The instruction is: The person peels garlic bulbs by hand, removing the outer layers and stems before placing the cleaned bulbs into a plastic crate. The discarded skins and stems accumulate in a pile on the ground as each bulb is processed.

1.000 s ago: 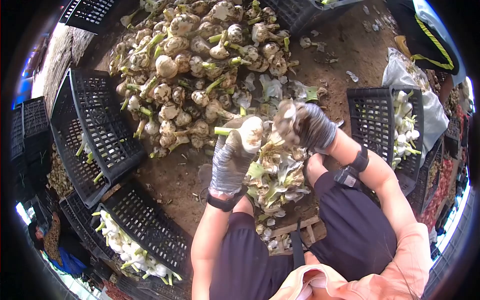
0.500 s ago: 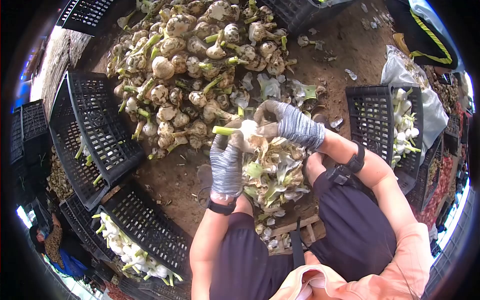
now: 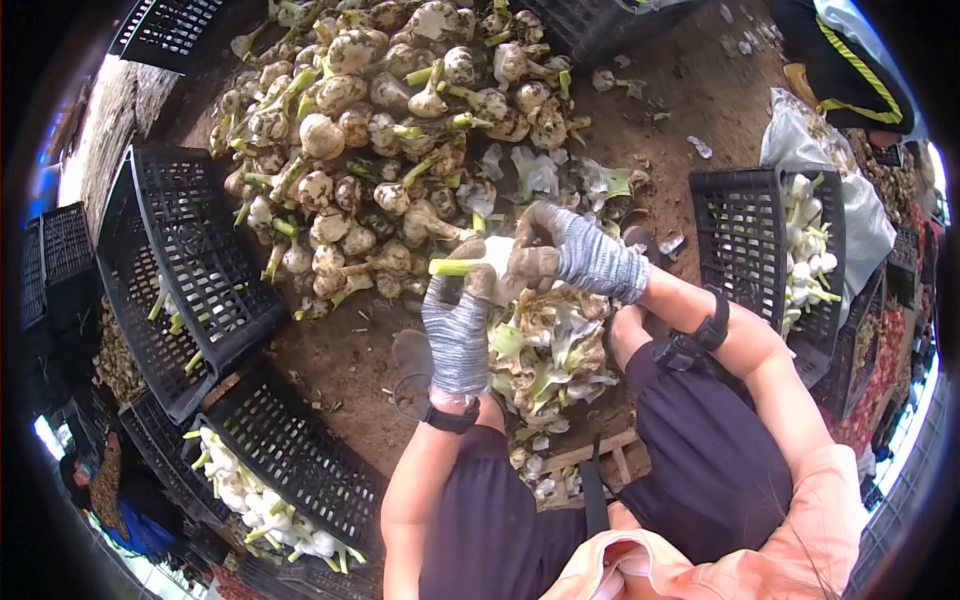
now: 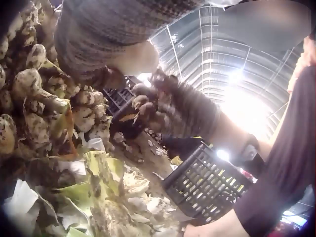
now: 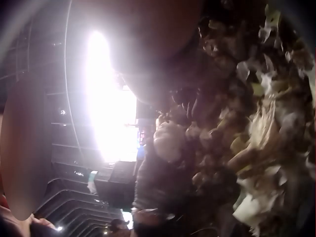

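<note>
A white garlic bulb [image 3: 499, 254], its cut green stem pointing left, is held in my gloved left hand [image 3: 455, 330]. The fingers and thumb are curled round the stem side of the bulb. From the right, my gloved right hand [image 3: 590, 252] bends its fingers and thumb onto the bulb's other side and pinches at its skin. In the left wrist view the pale bulb [image 4: 139, 60] shows beneath the left glove, with the blurred right hand [image 4: 175, 106] close by. The right wrist view shows the bulb [image 5: 169, 140] above the left glove [image 5: 160, 180].
Below the hands lies a heap of peeled skins [image 3: 550, 345]. A large pile of dirty garlic [image 3: 350, 130] spreads ahead. Black crates stand at the left [image 3: 200, 250], lower left [image 3: 300, 455] and right [image 3: 738, 235], with cleaned bulbs [image 3: 808, 240] in the right one.
My right hand has come from a blurred position just right of the bulb onto its side. Loose brown skin that hung below the bulb half a second ago shows less now. The left hand has barely moved.
</note>
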The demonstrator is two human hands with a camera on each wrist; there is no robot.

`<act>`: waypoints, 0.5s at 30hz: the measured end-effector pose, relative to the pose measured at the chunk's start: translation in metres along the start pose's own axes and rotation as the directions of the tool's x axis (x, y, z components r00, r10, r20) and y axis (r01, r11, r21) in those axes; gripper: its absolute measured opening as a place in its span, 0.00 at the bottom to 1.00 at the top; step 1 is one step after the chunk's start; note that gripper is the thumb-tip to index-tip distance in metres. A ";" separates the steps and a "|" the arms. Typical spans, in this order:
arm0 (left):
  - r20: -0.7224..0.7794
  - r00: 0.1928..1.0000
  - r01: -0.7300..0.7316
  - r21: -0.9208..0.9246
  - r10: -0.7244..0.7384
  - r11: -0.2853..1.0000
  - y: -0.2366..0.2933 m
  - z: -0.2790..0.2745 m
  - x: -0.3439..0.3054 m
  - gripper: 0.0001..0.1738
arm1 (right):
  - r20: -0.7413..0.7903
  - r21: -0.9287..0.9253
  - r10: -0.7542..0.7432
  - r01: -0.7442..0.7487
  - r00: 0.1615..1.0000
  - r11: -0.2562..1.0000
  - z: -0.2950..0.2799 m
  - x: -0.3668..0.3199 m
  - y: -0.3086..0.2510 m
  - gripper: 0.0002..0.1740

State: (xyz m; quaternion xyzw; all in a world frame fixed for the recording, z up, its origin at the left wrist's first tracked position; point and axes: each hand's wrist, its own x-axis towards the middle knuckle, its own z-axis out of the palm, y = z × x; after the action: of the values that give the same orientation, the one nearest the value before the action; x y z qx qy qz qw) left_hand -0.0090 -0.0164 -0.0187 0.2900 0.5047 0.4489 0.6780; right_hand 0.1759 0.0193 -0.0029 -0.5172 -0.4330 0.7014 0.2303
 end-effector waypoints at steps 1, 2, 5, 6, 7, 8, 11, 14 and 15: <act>-0.022 0.998 0.060 -0.053 -0.061 0.997 0.001 0.001 -0.001 0.23 | 0.048 0.156 0.038 -0.045 0.998 0.987 0.001 -0.002 -0.009 0.17; -0.006 0.998 0.063 -0.094 -0.064 0.994 0.004 0.002 -0.002 0.24 | 0.059 0.154 0.021 -0.030 0.998 0.988 0.000 -0.003 -0.009 0.17; 0.021 0.997 0.071 -0.178 -0.069 0.981 0.007 0.003 -0.002 0.24 | 0.087 0.127 -0.040 0.029 0.995 0.992 -0.008 -0.001 -0.001 0.17; 0.011 0.997 0.075 -0.197 -0.074 0.978 0.007 0.005 -0.002 0.23 | 0.083 0.178 -0.037 0.022 0.996 0.984 -0.009 -0.001 0.002 0.17; 0.002 0.997 0.077 -0.215 -0.078 0.974 0.010 0.008 -0.002 0.21 | 0.079 0.228 -0.035 0.016 0.996 0.974 -0.010 0.000 0.003 0.17; -0.006 0.997 0.079 -0.233 -0.082 0.969 0.011 0.009 -0.003 0.20 | 0.075 0.278 -0.034 0.012 0.997 0.961 -0.010 -0.001 0.003 0.18; -0.009 0.999 0.035 -0.053 -0.036 0.998 0.006 0.007 -0.001 0.20 | 0.071 0.219 0.037 -0.052 0.997 0.974 -0.006 -0.003 -0.006 0.18; -0.010 0.999 0.037 -0.073 -0.038 0.997 0.008 0.006 -0.003 0.20 | 0.103 0.160 0.044 -0.061 0.994 0.985 -0.008 -0.001 -0.011 0.17; -0.012 0.999 0.045 -0.080 -0.046 0.996 0.009 0.005 -0.003 0.20 | 0.105 0.194 0.022 -0.042 0.994 0.980 -0.008 -0.002 -0.009 0.17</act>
State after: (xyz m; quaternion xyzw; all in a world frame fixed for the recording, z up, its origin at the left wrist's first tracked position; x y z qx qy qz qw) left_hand -0.0071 -0.0150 -0.0076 0.2483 0.4976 0.4552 0.6954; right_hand 0.1833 0.0257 0.0048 -0.4621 -0.3649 0.7698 0.2463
